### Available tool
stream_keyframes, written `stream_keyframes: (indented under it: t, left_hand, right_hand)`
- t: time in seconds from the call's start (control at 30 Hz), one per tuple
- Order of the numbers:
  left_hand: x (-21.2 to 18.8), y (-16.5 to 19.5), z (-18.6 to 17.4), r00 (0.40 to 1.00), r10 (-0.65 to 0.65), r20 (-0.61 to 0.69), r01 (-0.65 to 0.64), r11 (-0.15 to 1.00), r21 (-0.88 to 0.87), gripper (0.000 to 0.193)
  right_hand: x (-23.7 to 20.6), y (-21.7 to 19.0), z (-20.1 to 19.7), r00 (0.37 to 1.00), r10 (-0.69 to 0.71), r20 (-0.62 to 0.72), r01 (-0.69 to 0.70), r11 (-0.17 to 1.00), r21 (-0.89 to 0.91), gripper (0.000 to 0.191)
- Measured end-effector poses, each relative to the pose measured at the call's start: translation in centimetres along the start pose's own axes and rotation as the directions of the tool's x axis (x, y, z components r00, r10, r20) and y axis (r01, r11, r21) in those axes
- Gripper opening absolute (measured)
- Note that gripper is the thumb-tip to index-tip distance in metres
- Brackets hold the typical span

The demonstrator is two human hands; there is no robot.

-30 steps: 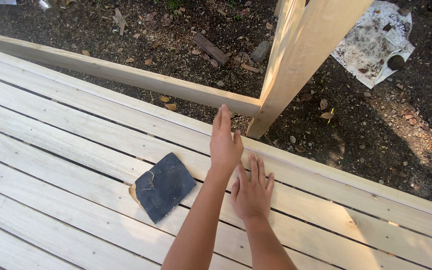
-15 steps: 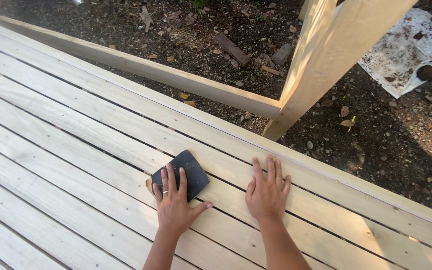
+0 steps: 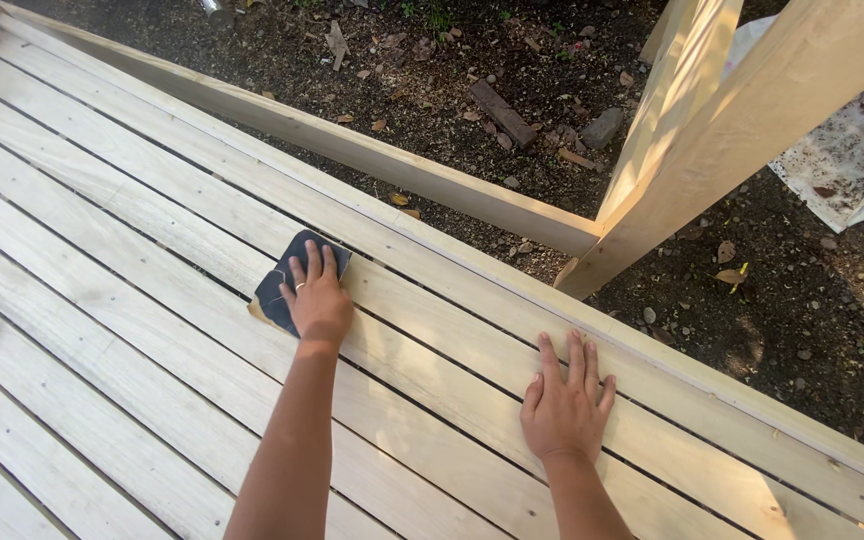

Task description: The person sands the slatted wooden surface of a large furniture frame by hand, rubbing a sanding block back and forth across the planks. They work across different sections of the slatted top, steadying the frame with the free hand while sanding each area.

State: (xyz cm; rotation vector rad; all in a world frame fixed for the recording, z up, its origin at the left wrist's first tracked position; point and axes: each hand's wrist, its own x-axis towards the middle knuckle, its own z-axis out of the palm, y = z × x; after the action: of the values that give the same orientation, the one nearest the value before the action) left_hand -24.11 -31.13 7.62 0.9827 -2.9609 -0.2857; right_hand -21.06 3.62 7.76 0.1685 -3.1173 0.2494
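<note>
A dark, roughly square sanding sheet (image 3: 292, 281) lies flat on the pale wooden boards (image 3: 102, 250), its corners poking out from under the left hand (image 3: 317, 300), which presses down on it with fingers spread and flat rather than curled around it. Further right, the right hand (image 3: 564, 405) rests open and empty on the boards, well apart from the sheet, near a slanted wooden post (image 3: 712, 140).

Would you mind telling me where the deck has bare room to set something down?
Bare boards lie left of the left hand on the dark sanding pad, and between it and the right hand. Crowded only around the post.
</note>
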Motion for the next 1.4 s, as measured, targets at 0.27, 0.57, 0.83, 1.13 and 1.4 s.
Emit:
stream_keyframes:
  t: [0.27,0.57,0.83,1.13,1.4]
  left_hand:
    - [-9.7,15.1,4.9,0.889,0.457,0.037,-0.451,0.886,-0.104,0.066]
    - [-3.0,7.0,3.5,0.842,0.526,0.118,-0.517,0.85,-0.096,0.057]
    - [-9.5,11.6,3.0,0.804,0.543,0.24,-0.581,0.803,0.13,0.062]
    - [-29.0,8.8,4.7,0.89,0.456,0.004,-0.438,0.858,-0.268,0.062]
    - [-29.3,10.5,4.7,0.955,0.292,-0.048,-0.295,0.935,-0.198,0.072]
  right_hand:
    - [-0.1,0.2,0.5,1.0,0.007,-0.005,-0.007,1.0,0.007,0.06]
    - [-0.2,0.4,0.5,1.0,-0.005,-0.026,0.005,1.0,-0.006,0.058]
    - [-0.2,0.6,0.5,1.0,-0.006,-0.015,0.006,1.0,0.01,0.059]
    - [0.0,0.7,1.6,0.997,-0.022,-0.074,0.026,0.998,0.051,0.059]
    - [0.4,0.1,0.1,0.997,-0.012,-0.075,0.014,0.999,0.037,0.058]
